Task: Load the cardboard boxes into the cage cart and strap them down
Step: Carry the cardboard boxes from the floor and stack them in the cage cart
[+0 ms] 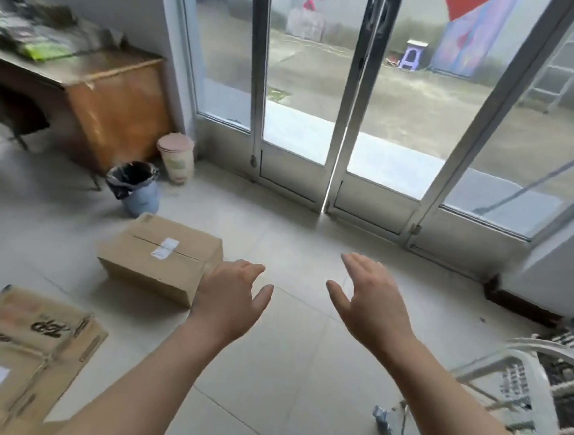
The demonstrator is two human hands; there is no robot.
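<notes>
A: How far along does the loading look?

B: Not finished, and nothing shows the strapping begun. Two boxes lie on the floor (283, 371). The small cardboard box (160, 259) sits sealed, with a white label across its taped seam, near the middle left. The large cardboard box (25, 344) lies at the lower left, with printed markings and a white label on top.

A: And the person's hands?

B: Both are empty. The left hand (230, 290) is spread wide, fingers relaxed, hovering in front of the small box's near corner; whether it touches cannot be told. The right hand (372, 299) is just as wide, well apart from either box, over bare tile.

A: So a reach for the small box?

B: That would be the guess, since the arms stretch forward with the palms facing one another, as for a two-handed lift.

A: Where is the cage cart?

B: Only a corner of the cage cart (536, 391) shows at the lower right, a white tube frame with wire mesh. Dark blurred shapes and what looks like pale cord (573, 385) show in or behind it. No cardboard can be made out there, but most of it is out of view.

A: Other containers?

B: A blue bin (133, 188) with a black liner stands beyond the small box, its contents too dark to tell. A pale bin (177, 157) stands just behind it, beside the cluttered table (118, 77).
</notes>
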